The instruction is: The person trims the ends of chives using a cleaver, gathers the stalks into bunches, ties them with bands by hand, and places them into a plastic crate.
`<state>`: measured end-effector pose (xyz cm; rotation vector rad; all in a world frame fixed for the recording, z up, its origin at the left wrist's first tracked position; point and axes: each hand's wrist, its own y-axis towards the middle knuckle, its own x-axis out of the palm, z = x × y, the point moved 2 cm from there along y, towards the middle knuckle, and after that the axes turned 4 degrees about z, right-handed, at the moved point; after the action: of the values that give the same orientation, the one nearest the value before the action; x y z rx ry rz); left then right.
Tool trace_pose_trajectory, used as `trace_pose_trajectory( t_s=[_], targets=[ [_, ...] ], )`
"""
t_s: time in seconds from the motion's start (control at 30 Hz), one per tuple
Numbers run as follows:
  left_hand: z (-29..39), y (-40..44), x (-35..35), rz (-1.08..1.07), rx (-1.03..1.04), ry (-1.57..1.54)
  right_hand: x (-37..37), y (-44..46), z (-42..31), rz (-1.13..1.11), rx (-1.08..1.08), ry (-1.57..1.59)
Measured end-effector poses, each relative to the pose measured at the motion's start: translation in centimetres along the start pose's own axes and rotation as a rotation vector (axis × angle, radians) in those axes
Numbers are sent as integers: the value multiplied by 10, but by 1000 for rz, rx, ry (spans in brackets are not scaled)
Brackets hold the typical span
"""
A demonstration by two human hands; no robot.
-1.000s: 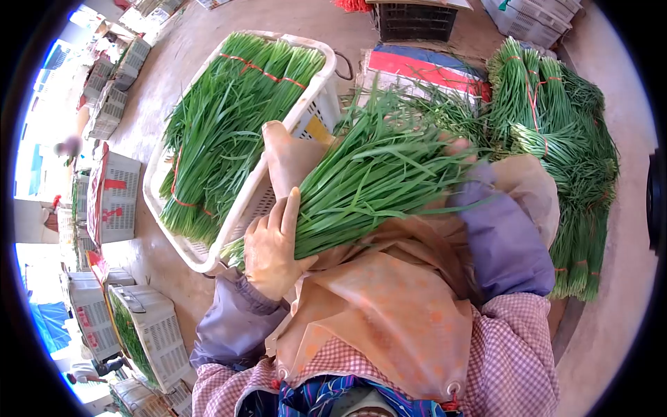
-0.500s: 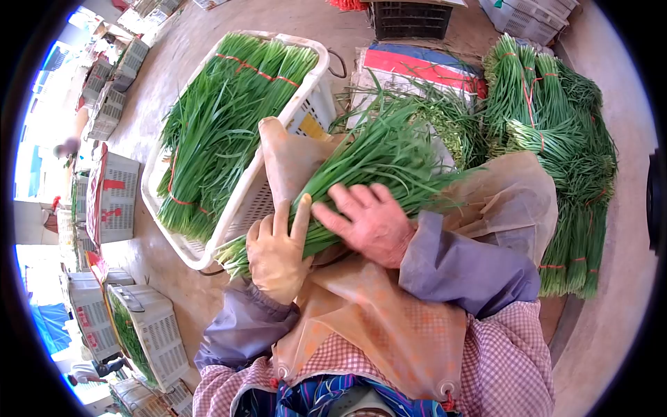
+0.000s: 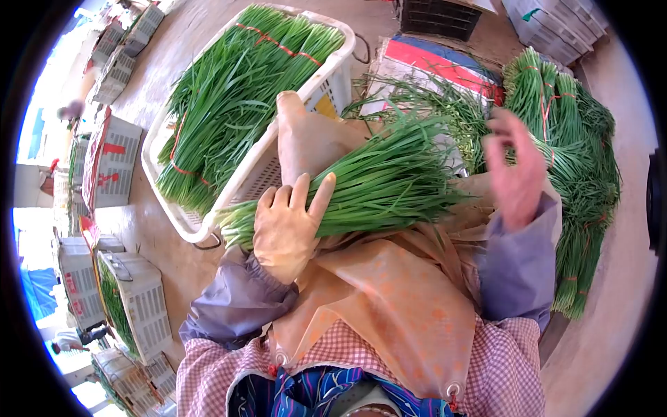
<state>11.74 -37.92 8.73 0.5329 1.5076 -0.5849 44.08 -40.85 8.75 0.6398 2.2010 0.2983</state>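
My left hand (image 3: 285,226), in a pale rubber glove, is wrapped over the stem end of a loose bunch of long green leaves (image 3: 389,181). The bunch lies across my lap on the brown apron (image 3: 368,292), its pale stem ends pointing left and its tips to the right. Bare and raised, my right hand (image 3: 514,167) is off the bunch to its right, with its fingers apart and slightly curled, holding nothing. Beyond the bunch, loose leaves and trimmings (image 3: 458,118) lie on a red, white and blue sack (image 3: 434,66).
A white crate (image 3: 243,184) of banded green bundles (image 3: 236,104) stands at the left front. More banded bundles (image 3: 570,153) are piled at the right. A black crate (image 3: 438,19) and grey crates (image 3: 549,24) stand at the back. Several crates (image 3: 114,160) line the far left.
My right hand has left the leaves and risen to the right. My left hand stays on the stem end. The view has shifted a little, and the leaves lie more neatly together.
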Motion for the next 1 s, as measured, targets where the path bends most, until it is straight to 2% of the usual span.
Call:
trace_pose_trajectory(
  t_s=[0.03,0.07,0.13,0.2,0.23,0.33,0.43,0.53,0.6,0.7,0.73,0.77,0.8,0.87,0.9,0.97,1.0],
  targets=[
    [-1,3,-3,-26,4,-14,11,-9,-30,-57,-246,56],
    [-2,5,-6,-51,4,-29,24,-15,-65,-243,-455,37],
    [1,1,-11,23,-5,28,79,-39,-92,-451,-668,-79],
    [3,-7,-13,103,3,150,133,-52,-72,-490,-612,-23],
    [9,-13,-29,166,56,43,152,-53,-65,-509,-581,-2],
    [13,-35,-46,376,409,-370,157,-38,-51,-631,-390,351],
    [5,-48,-28,327,392,-689,166,-48,-27,-677,-48,651],
    [-25,-38,-5,348,125,-652,169,-63,-7,-591,176,799],
    [-45,-33,15,360,-194,-765,166,-65,-1,-516,227,893],
    [-43,0,11,428,-223,-1034,152,-62,-11,-416,321,1017],
    [-42,8,11,453,-228,-1135,147,-59,-14,-380,269,940],
    [-42,10,13,357,-322,-1263,140,-56,-17,-342,222,860],
    [-39,9,7,444,-398,-1305,135,-54,-17,-304,179,777],
    [-27,1,-12,612,-560,-1386,134,-55,-10,-251,253,909],
    [-24,-7,-14,782,-599,-1448,134,-57,-9,-218,308,952],
    [-26,-20,-20,1061,-423,-1317,136,-61,-7,-150,364,939],
    [-25,-25,-26,1194,-310,-1539,137,-62,-6,-117,362,879]
  ],
)
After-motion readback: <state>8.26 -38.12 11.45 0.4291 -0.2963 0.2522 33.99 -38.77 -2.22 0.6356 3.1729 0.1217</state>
